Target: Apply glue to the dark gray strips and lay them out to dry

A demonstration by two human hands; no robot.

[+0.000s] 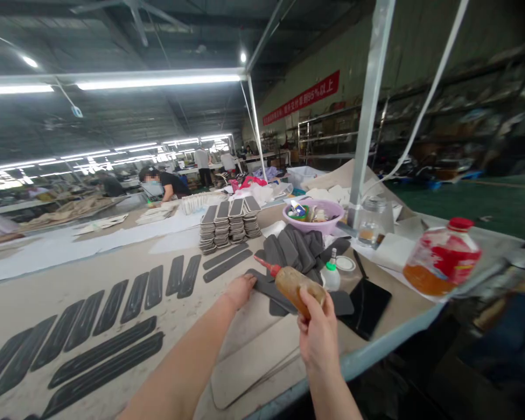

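Note:
My right hand is wrapped round a brownish squeeze bottle, whose red nozzle points up and left. Its tip is above a dark grey strip lying on the beige sheets. The fingers of my left hand touch the left end of that strip. Behind the bottle lies a heap of dark grey pieces. Several dark strips with glossy lines on them are laid out in a row on the table to the left. Two plainer strips lie just beyond my left hand.
Stacks of trimmed pieces stand at the back, beside a purple basin. To the right are a green-capped bottle, a black tablet, a glass jar, a large red-capped jug and a metal post. A person works further back.

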